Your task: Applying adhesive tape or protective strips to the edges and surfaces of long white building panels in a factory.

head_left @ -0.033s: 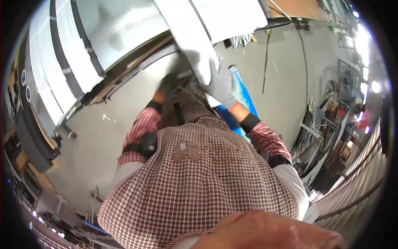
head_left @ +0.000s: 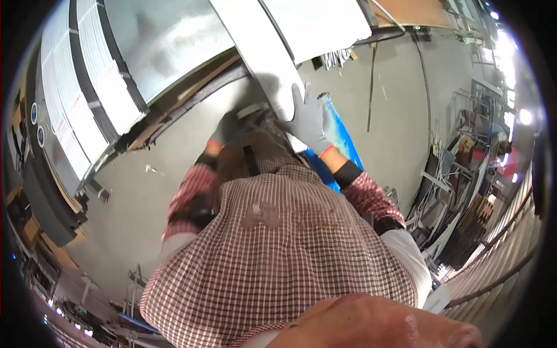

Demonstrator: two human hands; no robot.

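A long white panel runs from the far edge toward my body, its near end beside my apron. My right hand, in a grey glove, lies against that panel's right edge near its end, with thumb and fingers spread. Left of the panel, in shadow, is my left hand in a dark grey glove. It is close to a pale curved piece whose kind is unclear. The left fingers are mostly hidden, so I cannot make out any grip. A blue patterned sheet stands to the right of my right hand.
Stacks of white flat panels with dark strips lie at far left. Beside them is a large grey sheet on a bench. Another white sheet lies right of the long panel. Metal scraps and frames crowd the right side.
My left hand has shifted slightly down and to the left, and looks less blurred. My right hand stays on the panel's edge. The view has moved a little.
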